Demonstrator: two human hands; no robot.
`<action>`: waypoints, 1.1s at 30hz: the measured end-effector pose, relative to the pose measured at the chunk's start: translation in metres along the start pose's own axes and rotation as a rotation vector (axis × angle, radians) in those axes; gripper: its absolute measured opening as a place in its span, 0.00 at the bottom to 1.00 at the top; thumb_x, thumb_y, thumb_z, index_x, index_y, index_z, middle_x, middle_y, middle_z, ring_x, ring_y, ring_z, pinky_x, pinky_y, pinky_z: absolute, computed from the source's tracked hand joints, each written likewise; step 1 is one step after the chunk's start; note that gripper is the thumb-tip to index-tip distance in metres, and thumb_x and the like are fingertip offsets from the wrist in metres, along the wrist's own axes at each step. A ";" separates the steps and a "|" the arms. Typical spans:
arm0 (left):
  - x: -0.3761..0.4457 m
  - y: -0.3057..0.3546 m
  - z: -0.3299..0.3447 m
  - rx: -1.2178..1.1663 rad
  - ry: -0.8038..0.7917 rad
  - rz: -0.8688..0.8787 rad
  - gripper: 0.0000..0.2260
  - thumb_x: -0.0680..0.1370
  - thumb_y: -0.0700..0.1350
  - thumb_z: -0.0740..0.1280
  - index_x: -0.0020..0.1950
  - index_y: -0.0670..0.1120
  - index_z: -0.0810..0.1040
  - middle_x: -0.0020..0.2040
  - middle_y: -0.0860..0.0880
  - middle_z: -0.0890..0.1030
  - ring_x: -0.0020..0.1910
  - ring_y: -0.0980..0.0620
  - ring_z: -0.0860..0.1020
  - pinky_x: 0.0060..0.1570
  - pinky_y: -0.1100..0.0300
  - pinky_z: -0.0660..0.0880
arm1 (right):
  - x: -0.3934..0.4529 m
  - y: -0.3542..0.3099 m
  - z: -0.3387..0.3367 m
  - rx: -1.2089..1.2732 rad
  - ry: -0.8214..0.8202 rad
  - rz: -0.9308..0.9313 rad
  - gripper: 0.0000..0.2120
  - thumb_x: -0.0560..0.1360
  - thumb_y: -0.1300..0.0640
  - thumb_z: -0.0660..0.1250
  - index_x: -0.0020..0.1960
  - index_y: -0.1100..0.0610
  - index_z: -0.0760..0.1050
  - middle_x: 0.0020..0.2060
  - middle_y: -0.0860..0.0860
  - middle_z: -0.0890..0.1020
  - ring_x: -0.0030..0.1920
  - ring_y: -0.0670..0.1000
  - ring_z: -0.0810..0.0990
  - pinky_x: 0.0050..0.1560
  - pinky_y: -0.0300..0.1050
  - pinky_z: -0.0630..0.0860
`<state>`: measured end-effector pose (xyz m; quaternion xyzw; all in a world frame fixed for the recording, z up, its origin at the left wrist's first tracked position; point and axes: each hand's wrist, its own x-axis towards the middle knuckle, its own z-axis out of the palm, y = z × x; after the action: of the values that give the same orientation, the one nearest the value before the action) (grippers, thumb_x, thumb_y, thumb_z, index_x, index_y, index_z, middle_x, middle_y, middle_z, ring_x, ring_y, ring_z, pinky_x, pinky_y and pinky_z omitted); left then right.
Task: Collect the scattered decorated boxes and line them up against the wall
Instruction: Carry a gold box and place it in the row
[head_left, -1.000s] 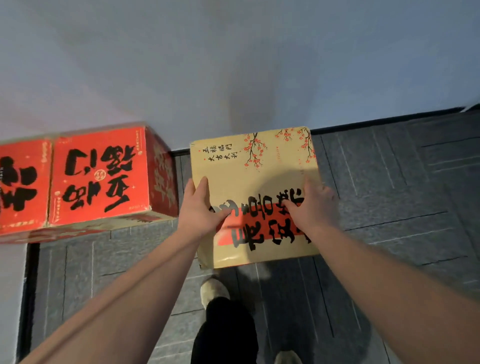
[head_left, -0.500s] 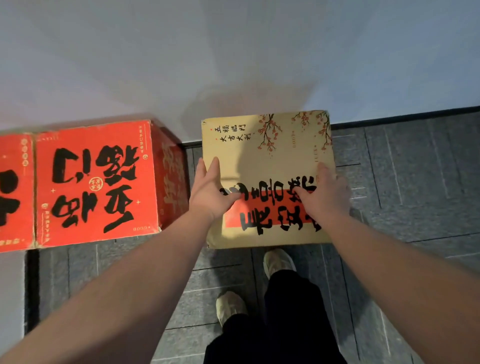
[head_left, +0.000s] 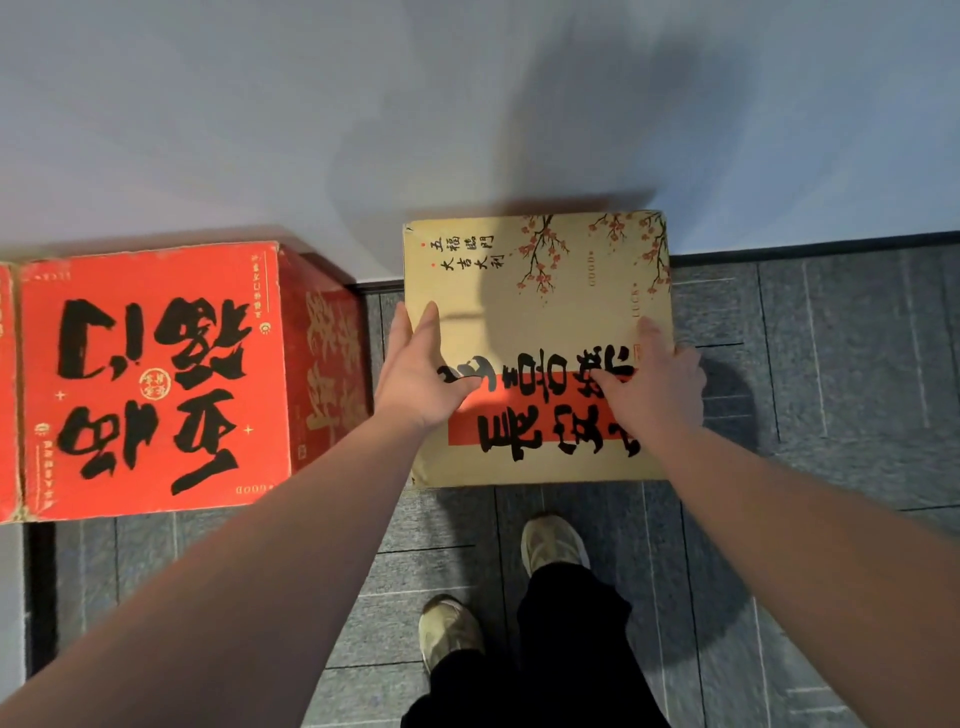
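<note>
A tan box (head_left: 540, 312) with plum blossoms and black calligraphy over a red band is at the wall, its far edge at the baseboard. My left hand (head_left: 418, 379) grips its left side, thumb on top. My right hand (head_left: 652, 382) grips its right side the same way. To its left a red box (head_left: 156, 384) with black calligraphy stands against the white wall (head_left: 467, 104), with a gap between the two. The edge of another red box (head_left: 6, 395) shows at the far left.
The floor is grey carpet tile (head_left: 831, 389) with a dark baseboard (head_left: 810, 244) along the wall. My two feet in pale shoes (head_left: 553, 543) stand just in front of the tan box. Open carpet lies to the right.
The tan box has moved toward the wall in both hands and now reaches the baseboard. I have stepped closer, and the boxes look larger.
</note>
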<state>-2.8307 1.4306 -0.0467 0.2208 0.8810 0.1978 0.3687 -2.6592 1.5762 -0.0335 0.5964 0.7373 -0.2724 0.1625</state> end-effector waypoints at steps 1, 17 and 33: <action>0.000 0.001 0.002 -0.011 0.003 -0.004 0.44 0.71 0.50 0.75 0.78 0.54 0.50 0.79 0.54 0.43 0.76 0.57 0.48 0.68 0.64 0.51 | 0.002 0.001 0.000 -0.002 0.001 -0.004 0.37 0.75 0.43 0.69 0.77 0.48 0.53 0.66 0.64 0.64 0.67 0.65 0.64 0.62 0.60 0.69; -0.003 -0.014 0.000 0.058 0.029 0.025 0.43 0.72 0.52 0.73 0.78 0.55 0.49 0.79 0.53 0.43 0.77 0.55 0.48 0.68 0.55 0.62 | 0.000 0.000 0.009 0.006 -0.012 -0.068 0.38 0.75 0.44 0.69 0.77 0.48 0.53 0.64 0.61 0.64 0.65 0.63 0.67 0.61 0.57 0.71; 0.000 -0.049 -0.033 0.205 0.067 -0.044 0.39 0.72 0.53 0.73 0.76 0.53 0.54 0.79 0.47 0.43 0.75 0.41 0.57 0.65 0.51 0.66 | -0.013 -0.039 0.035 0.013 -0.077 -0.135 0.40 0.74 0.43 0.69 0.78 0.49 0.50 0.64 0.60 0.63 0.64 0.61 0.69 0.63 0.56 0.71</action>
<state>-2.8673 1.3840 -0.0502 0.2314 0.9131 0.1057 0.3187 -2.6974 1.5397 -0.0462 0.5355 0.7674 -0.3100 0.1680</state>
